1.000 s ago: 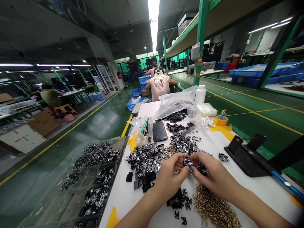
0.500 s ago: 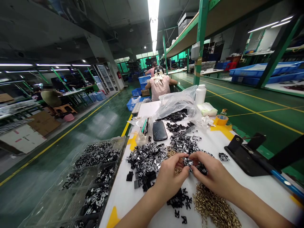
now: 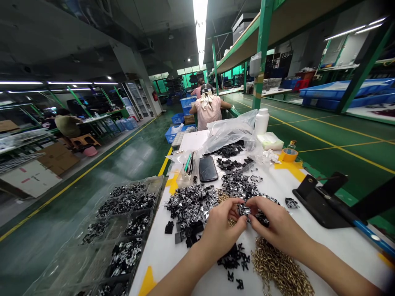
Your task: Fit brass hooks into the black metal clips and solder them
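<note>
Between the fingertips of both hands is a small black-and-silver part (image 3: 245,209), too small to name more closely. My left hand (image 3: 222,225) pinches it from the left, thumb and fingers bent. From the other side my right hand (image 3: 273,224) closes its thumb and forefinger on it. Behind the hands lie a heap of black-and-silver parts (image 3: 191,203) and a few gold-coloured pieces (image 3: 223,196). Below them is a pile of small black parts (image 3: 233,258). Under my right forearm spreads a pile of brass-coloured pieces (image 3: 279,269).
At the left stands a clear compartment tray (image 3: 154,193) of similar parts. A phone (image 3: 207,169), a plastic bag (image 3: 231,131), a white bottle (image 3: 261,121) and a tape roll (image 3: 288,155) sit farther back. On the right is a black bracket tool (image 3: 324,205). A person (image 3: 208,109) sits ahead.
The whole view has shifted very slightly. Both hands keep the same pinch on the small part, with hardly any visible finger movement.
</note>
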### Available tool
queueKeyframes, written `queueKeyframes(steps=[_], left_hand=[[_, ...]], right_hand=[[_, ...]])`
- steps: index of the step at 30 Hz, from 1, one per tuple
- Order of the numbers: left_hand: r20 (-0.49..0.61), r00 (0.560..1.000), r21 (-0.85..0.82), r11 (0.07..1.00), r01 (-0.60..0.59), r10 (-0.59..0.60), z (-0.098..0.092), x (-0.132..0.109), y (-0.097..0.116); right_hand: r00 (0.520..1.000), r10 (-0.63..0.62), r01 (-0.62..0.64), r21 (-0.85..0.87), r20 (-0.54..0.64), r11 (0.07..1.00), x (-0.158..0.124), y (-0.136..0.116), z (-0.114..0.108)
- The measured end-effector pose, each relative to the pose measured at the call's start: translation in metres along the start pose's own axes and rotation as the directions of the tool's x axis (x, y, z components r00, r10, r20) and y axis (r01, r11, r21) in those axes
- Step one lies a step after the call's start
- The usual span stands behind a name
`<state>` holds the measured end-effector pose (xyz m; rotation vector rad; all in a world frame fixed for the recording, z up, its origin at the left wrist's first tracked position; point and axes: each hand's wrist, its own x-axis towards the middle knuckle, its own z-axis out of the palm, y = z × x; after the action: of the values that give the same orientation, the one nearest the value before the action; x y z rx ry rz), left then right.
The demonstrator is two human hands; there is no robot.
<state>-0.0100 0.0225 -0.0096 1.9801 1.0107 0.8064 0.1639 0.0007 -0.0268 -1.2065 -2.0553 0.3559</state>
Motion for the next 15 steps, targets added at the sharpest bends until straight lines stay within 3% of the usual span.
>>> queueKeyframes(steps=[15], left_hand=[[-0.006, 1.0, -0.039, 0.999, -0.019, 0.019, -0.0002, 0.0016, -0.0024]], right_hand=[[0.999, -0.013, 0.011, 0.03, 0.045, 0.999, 0.0011, 0.0018, -0.0045]])
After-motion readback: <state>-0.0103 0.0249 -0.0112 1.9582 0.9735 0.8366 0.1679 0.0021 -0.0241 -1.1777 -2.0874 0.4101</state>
